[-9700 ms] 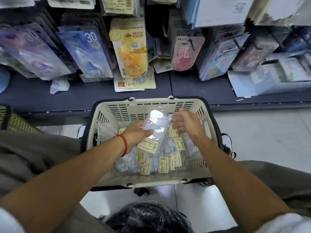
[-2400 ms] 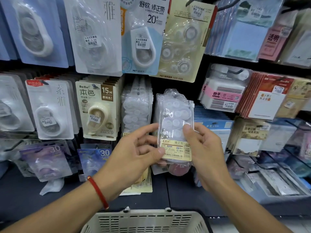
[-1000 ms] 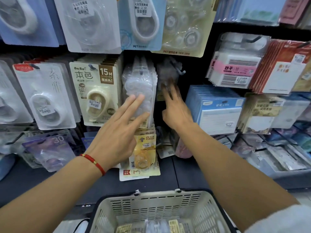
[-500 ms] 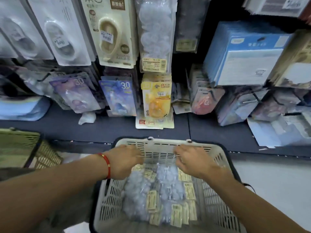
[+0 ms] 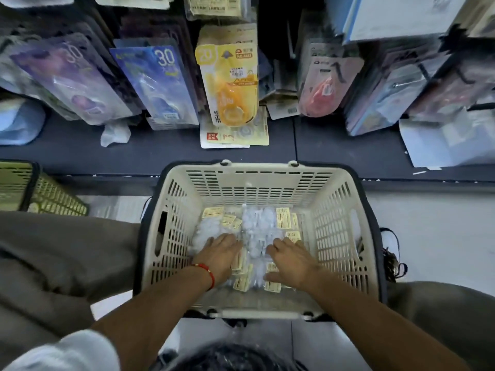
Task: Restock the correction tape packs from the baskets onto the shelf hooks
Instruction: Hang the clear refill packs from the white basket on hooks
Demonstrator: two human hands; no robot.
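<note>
A cream plastic basket [image 5: 334,223] stands on the floor below the shelf. Several clear correction tape packs [image 5: 258,223] with yellow labels lie heaped in its bottom. My left hand [image 5: 218,254], a red string at its wrist, lies palm down on the left of the heap with fingers spread. My right hand [image 5: 290,259] lies palm down on the right of the heap, thumb out. Both touch the packs; neither visibly grips one. Hanging packs [image 5: 227,76] fill the hooks above the dark shelf.
A yellow-green basket [image 5: 40,191] stands at the left by my knee. A dark shelf board [image 5: 80,153] runs behind the cream basket, with loose cards [image 5: 235,132] lying on it. A black plastic bag [image 5: 227,357] sits at the bottom edge. White floor lies to the right.
After hanging a pack on the hook, both hands came down into the cream basket. Since half a second ago they sank from the rim onto the heap of packs.
</note>
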